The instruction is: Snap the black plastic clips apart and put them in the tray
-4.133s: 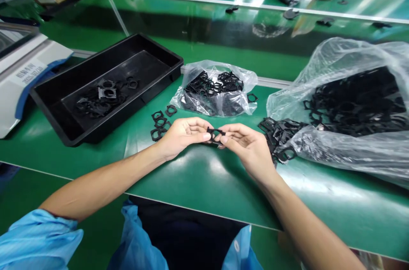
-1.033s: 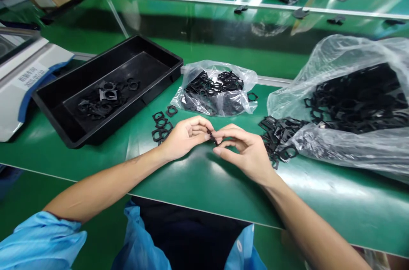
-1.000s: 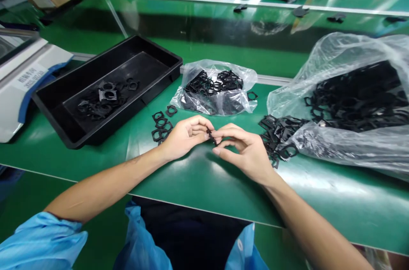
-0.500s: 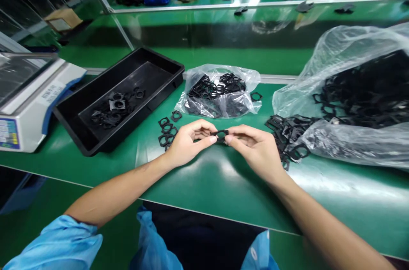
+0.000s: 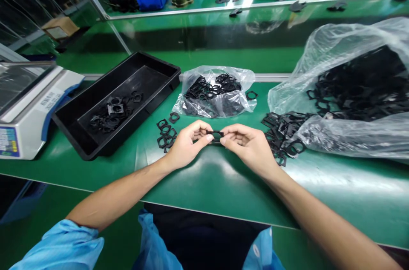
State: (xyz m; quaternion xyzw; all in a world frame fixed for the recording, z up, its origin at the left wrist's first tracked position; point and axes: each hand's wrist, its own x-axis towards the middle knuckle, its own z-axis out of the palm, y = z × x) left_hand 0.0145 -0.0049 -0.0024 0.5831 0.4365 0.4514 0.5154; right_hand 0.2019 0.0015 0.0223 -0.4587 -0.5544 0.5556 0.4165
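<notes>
My left hand (image 5: 188,144) and right hand (image 5: 252,146) pinch opposite ends of a black frame (image 5: 215,132) between thumb and fingers, above the green table (image 5: 204,189), near the small clear bag (image 5: 214,109); uneven pressure could flip it loose, and hard bending could snap it.

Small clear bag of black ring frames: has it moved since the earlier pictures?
No. Against the metal rail behind it, the small clear bag sits in the same place; the whole view has shifted.
</notes>
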